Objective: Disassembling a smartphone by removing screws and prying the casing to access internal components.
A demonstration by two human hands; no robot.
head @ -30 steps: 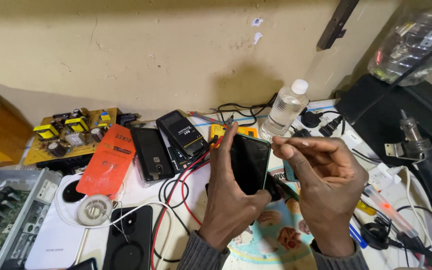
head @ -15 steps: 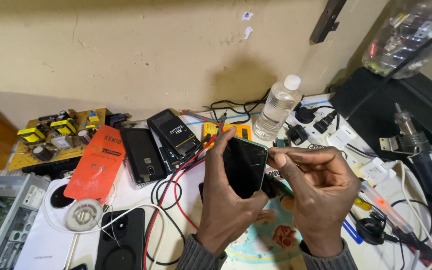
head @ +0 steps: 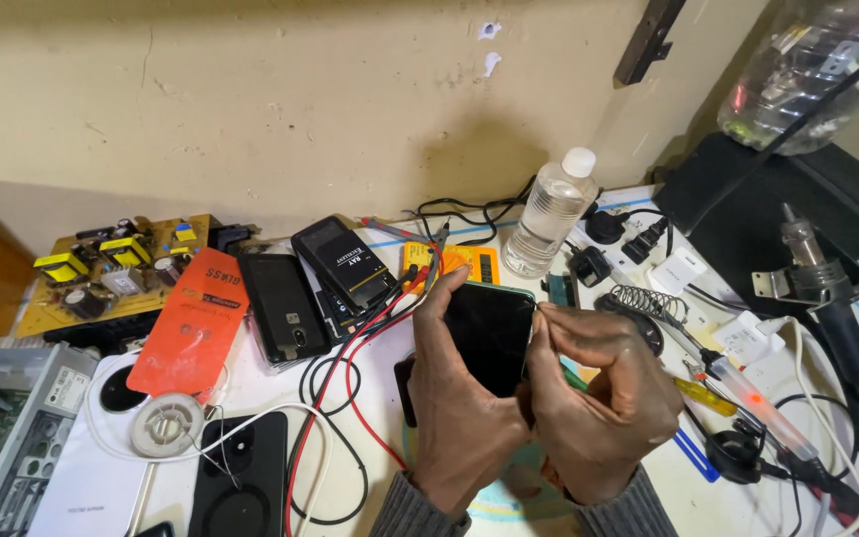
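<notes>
A cluttered white repair bench [head: 370,398] sits against a stained beige wall. Above its middle, my left hand [head: 464,398] wraps around a black phone [head: 489,333], fingers closed along its edge to steady it upright. My right hand [head: 599,408] pinches at the phone's right side, fingertips together, perhaps on a thin tool; I cannot tell. A clear plastic bottle [head: 549,214] stands behind the phone, red and black leads [head: 350,373] trail to its left.

Right hand [head: 603,403] closed onto phone [head: 489,333] (right edge).
</notes>
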